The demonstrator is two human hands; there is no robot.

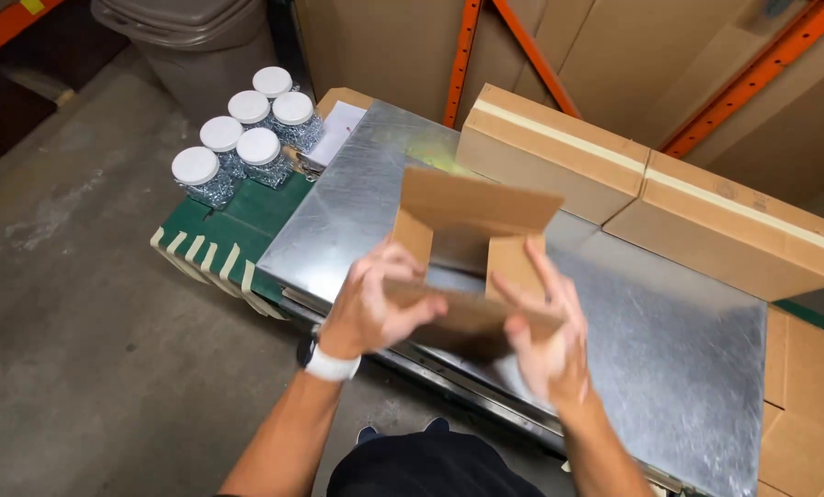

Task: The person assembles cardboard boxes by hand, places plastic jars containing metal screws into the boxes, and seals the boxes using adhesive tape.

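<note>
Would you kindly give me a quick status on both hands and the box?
Left hand and right hand gripping small open cardboard box above metal tabletop. Flaps up. Nothing in the way.

Five white-lidded jars (246, 138) of small metal pieces stood clustered on a green surface (237, 221) at the left end of a metal sheet (669, 350), with a white paper (338, 129) just beside them. Two taped cardboard boxes (651, 193) lay end to end along the sheet's far edge, in front of orange racking (752, 78) backed with cardboard. A grey bin (195, 46) stood on the concrete floor (80, 322) beyond the jars, and flat cardboard (807, 405) lay at the sheet's right end.
</note>
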